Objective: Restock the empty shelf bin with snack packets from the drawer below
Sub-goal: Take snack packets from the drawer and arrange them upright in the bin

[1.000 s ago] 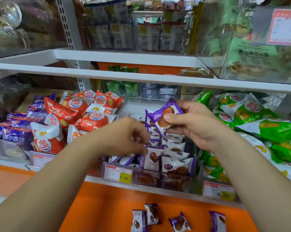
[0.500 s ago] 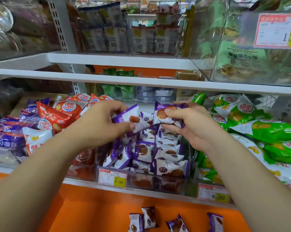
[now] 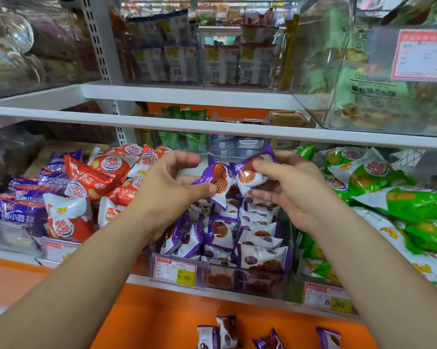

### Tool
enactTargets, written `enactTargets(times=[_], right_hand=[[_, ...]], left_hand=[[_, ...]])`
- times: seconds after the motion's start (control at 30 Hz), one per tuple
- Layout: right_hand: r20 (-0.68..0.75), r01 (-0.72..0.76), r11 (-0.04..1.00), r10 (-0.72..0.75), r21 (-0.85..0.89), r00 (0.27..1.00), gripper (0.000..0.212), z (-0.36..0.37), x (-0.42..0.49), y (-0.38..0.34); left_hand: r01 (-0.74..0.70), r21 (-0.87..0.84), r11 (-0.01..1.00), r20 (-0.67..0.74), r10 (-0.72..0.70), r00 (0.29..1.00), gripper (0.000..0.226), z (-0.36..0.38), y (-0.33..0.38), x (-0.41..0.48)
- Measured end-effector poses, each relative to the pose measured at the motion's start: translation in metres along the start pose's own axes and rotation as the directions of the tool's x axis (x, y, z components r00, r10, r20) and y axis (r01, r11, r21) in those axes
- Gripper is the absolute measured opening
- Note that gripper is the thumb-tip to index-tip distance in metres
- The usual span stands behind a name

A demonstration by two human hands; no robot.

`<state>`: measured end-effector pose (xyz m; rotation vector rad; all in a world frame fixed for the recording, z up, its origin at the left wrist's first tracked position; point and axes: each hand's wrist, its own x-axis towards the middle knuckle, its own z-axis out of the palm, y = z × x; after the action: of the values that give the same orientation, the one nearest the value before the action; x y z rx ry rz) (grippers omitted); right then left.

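Over the shelf bin, left grip pinches a purple packet, right grip its twin; slick wrappers could slip.

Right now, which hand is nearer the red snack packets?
Left. The left hand is just right of the red snack packets; the right hand is further right, beside the green packets.

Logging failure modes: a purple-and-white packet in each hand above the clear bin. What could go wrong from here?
The left hand pinches the left purple-and-white snack packet by its lower edge, so it might slip. The clear plastic shelf bin holds a loose jumble on its left; packets dropped there may spill over its front wall.
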<state>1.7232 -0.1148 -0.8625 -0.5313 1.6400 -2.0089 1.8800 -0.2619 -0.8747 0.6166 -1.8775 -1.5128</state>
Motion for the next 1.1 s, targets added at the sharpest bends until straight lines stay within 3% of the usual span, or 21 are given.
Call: enactTargets(times=[0.13,0.23,0.33,0.4,0.47,0.6,0.7,0.77,0.83,0.9,1.0,1.1], right_hand=[[0.027,0.065,0.994,-0.063,-0.089,0.998,0.018,-0.002,0.0,0.002],[0.09,0.076,0.989,-0.065,-0.126,0.994,0.018,0.005,-0.005,0.006],[0.081,0.095,0.986,-0.085,-0.134,0.993,0.029,0.014,-0.01,0.007],[-0.027,0.132,0.978,-0.138,-0.162,0.99,0.03,0.015,-0.009,0.004],[-0.114,0.147,0.981,-0.162,-0.128,0.98,0.023,0.012,-0.005,0.0],[-0.074,0.09,0.989,-0.099,-0.117,0.992,0.02,0.007,-0.003,0.0],[0.044,0.006,0.987,0.001,-0.159,0.999,0.031,0.007,-0.004,0.003],[0.05,-0.034,0.982,0.044,-0.187,0.998,0.038,0.009,-0.005,0.002],[0.041,-0.023,0.965,0.035,-0.263,0.999,0.042,0.013,0.0,0.001],[0.059,0.041,0.884,-0.015,-0.466,0.998,0.049,0.023,0.016,-0.004],[0.124,0.144,0.651,-0.078,-0.746,0.989,0.041,0.043,0.049,-0.009],[0.263,0.24,0.446,-0.011,-0.862,0.965,0.024,0.059,0.08,0.0]], left_hand=[[0.129,-0.136,0.982,0.123,-0.112,0.986,0.092,0.0,0.002,0.0],[0.265,-0.268,0.926,0.27,-0.192,0.944,0.08,0.01,0.006,-0.006],[0.323,-0.191,0.927,0.341,-0.246,0.907,0.072,0.015,0.009,-0.01],[0.316,-0.085,0.945,0.305,-0.277,0.911,0.067,0.012,0.012,-0.008],[0.305,-0.018,0.952,0.169,-0.298,0.94,0.062,0.003,0.014,-0.002],[0.258,0.116,0.959,-0.091,-0.248,0.964,0.062,-0.011,0.015,0.01],[0.199,0.2,0.96,-0.087,-0.184,0.979,0.068,-0.012,0.015,0.013],[0.13,0.286,0.949,-0.028,-0.127,0.991,0.081,-0.013,0.012,0.015],[0.059,0.358,0.932,0.005,-0.065,0.998,0.068,-0.014,0.008,0.018],[-0.01,0.43,0.903,0.019,0.002,1.0,0.038,-0.017,0.006,0.02],[-0.036,0.491,0.87,-0.02,0.053,0.998,0.04,-0.022,0.0,0.027],[-0.043,0.526,0.85,-0.055,0.084,0.995,0.043,-0.027,-0.003,0.032]])
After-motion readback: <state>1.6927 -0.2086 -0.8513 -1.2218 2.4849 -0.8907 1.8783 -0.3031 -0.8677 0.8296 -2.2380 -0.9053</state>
